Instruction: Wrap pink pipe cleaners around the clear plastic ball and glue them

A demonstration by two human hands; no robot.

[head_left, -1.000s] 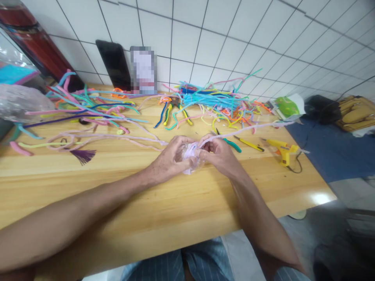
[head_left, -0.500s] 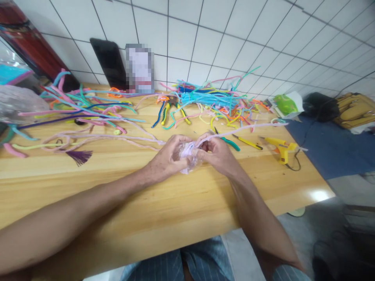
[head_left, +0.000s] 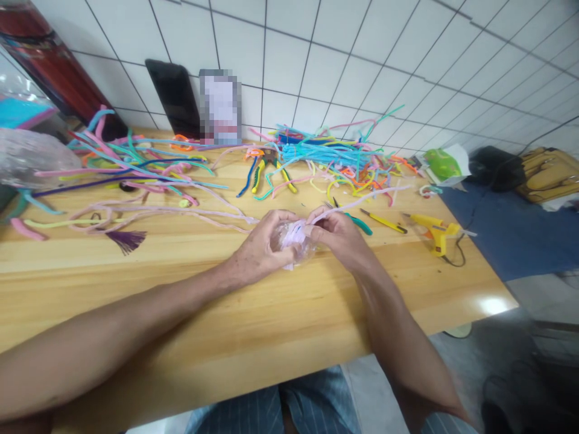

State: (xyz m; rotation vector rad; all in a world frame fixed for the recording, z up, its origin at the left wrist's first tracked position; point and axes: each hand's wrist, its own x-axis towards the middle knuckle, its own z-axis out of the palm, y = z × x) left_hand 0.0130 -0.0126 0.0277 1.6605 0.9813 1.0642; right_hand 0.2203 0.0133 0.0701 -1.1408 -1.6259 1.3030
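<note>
My left hand (head_left: 260,250) is curled around a clear plastic piece (head_left: 310,248), rounded and crinkly, with lilac fuzzy strands wound over its middle. Its exact shape is partly hidden by the fingers. From the other side, my right hand (head_left: 340,237) pinches a lilac pipe cleaner (head_left: 375,198) close against the winding. The free end of that pipe cleaner sticks out to the right above the table. Pale pink fuzzy strands (head_left: 217,212) run leftward from behind my left hand. Just past my right hand lies a green-handled tool (head_left: 359,223), partly covered.
A yellow glue gun (head_left: 436,232) and a yellow craft knife (head_left: 384,221) lie at right. Behind are yellow-green pliers (head_left: 274,172) and bundled blue pipe cleaners (head_left: 321,154). Loose pipe cleaners (head_left: 149,163) and a purple tassel (head_left: 129,240) lie left. Two phones (head_left: 174,99) lean on the tiled wall.
The lilac pipe cleaner's free end has drawn in to the left, so less of it sticks out past my right hand. Both hands keep their hold. The view has shifted slightly.
</note>
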